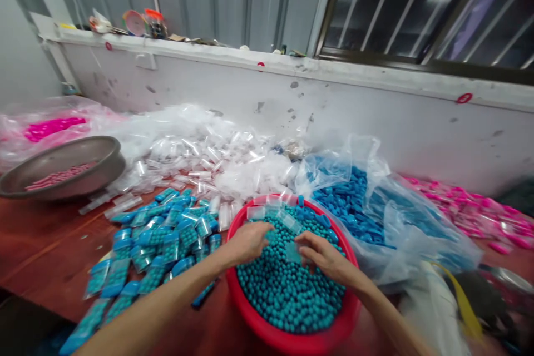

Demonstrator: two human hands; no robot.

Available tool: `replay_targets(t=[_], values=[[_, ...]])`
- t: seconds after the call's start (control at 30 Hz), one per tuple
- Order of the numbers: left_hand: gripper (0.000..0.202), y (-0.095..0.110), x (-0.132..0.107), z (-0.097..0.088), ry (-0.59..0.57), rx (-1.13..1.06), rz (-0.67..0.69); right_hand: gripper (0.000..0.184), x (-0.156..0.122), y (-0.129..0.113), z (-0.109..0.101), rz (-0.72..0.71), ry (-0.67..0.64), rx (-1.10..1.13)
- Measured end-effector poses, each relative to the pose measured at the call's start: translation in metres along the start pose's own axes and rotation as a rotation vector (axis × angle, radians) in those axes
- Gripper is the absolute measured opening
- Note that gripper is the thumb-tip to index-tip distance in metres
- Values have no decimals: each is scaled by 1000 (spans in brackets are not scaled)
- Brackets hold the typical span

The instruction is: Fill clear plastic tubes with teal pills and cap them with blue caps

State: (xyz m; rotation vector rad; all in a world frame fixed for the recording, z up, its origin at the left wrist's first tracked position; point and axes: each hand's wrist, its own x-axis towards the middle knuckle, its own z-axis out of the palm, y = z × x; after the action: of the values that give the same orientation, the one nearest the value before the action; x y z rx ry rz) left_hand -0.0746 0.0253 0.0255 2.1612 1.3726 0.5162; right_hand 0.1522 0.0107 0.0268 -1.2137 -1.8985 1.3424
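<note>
A red basin (pixel 246 303) holds a mass of teal beads (pixel 287 300). My right hand (pixel 321 255) is over its right side, fingers curled at a small clear plastic case (pixel 293 252) among the beads. Over the left side is my left hand (pixel 249 242), index finger extended and the other fingers loosely bent, with nothing visible in them. Empty clear cases (pixel 291 221) lie on the beads toward the back rim. Some blue caps (pixel 319 218) rest inside the basin's back right edge.
Bead-filled cases with blue caps (pixel 156 239) are heaped left of the basin. Behind lie many empty clear cases (pixel 200 150). A bag of blue caps (pixel 350 200) and pink pieces (pixel 471 206) are to the right. A metal bowl (pixel 104 164) with pink beads stands far left.
</note>
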Motion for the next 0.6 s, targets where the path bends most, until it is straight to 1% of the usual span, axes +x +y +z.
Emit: replay_targets(t=[0.07, 0.1, 0.13, 0.17, 0.23, 0.3, 0.33, 0.37, 0.4, 0.43, 0.5, 0.57, 0.6], values=[[41, 14, 9, 4, 116, 31, -19, 26, 3, -3, 8, -56, 75, -58], [43, 22, 12, 8, 153, 46, -17, 30, 4, -3, 13, -87, 117, -89], [44, 29, 12, 12, 153, 48, 3, 35, 4, -2, 19, -112, 141, -109], [44, 34, 10, 16, 115, 32, 33, 40, 2, 0, 25, -129, 146, -112], [40, 39, 2, 25, -20, -36, 72, 47, -5, 6, 35, -137, 96, -85], [32, 35, -7, 32, -142, -84, 41, 47, -14, 10, 40, -126, 37, -107], [30, 31, -12, 35, -172, -74, 5, 45, -17, 11, 39, -124, 31, -176], [29, 27, -15, 37, -188, -43, -33, 43, -20, 11, 37, -115, 43, -291], [28, 23, -17, 39, -209, -2, -62, 40, -21, 11, 32, -78, 69, -446], [27, 21, -18, 41, -228, 42, -85, 37, -21, 10, 26, -12, 107, -610], [26, 19, -17, 47, -229, 91, -131, 29, -16, 9, 14, 164, 180, -869], [27, 22, -11, 56, -212, 72, -170, 29, -8, 11, 7, 304, 216, -969], [30, 25, -6, 62, -190, 48, -187, 30, -3, 13, 6, 325, 214, -973]])
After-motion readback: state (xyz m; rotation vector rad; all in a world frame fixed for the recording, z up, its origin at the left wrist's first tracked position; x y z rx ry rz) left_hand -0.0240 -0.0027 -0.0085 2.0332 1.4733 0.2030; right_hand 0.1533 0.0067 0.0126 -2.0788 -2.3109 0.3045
